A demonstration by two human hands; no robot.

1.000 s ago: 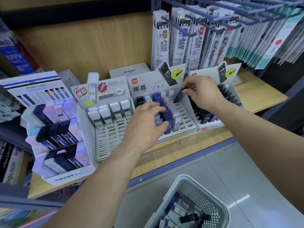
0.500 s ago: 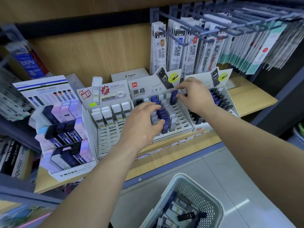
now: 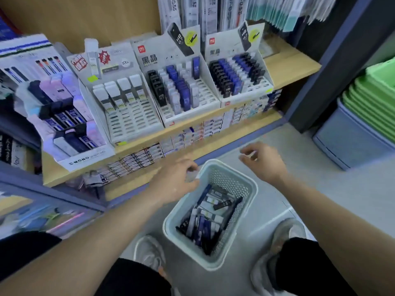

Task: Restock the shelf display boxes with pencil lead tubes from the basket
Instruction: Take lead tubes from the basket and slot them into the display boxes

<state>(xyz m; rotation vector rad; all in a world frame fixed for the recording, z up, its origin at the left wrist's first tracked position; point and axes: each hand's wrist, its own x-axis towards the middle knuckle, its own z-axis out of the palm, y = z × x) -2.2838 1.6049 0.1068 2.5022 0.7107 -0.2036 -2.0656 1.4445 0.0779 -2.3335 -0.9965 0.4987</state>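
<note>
Down in the basket (image 3: 224, 178), the pencil lead tubes (image 3: 205, 218) lie in a loose heap, black, dark blue and white ones mixed and pointing every which way. The basket sits on the floor (image 3: 320, 167) between my two shoes, just in front of the shelf.

My left hand (image 3: 177, 178) hangs at the basket's far left corner, fingers loosely curled, with nothing in it that I can see. Whether my fingertips touch the rim I cannot tell, as the motion blurs them. My right hand (image 3: 265, 163) hovers above the floor just past the basket's far right side, fingers also loosely bent and holding nothing that I can make out.

Up on the wooden shelf (image 3: 288, 67) stand the display boxes in a row. The middle box (image 3: 162, 58) has rows of black, white and blue tubes with open slots at the front, and one dark blue tube (image 3: 195, 65) stands tall at the back. The right box (image 3: 222, 50) looks fuller, its rows packed close. The left box (image 3: 119, 60) holds only a few white tubes at the back. Further left, a MONO box (image 3: 85, 161) holds pastel and dark cases. Refill packs (image 3: 213, 11) hang above, and green trays (image 3: 376, 99) are stacked far right.
</note>
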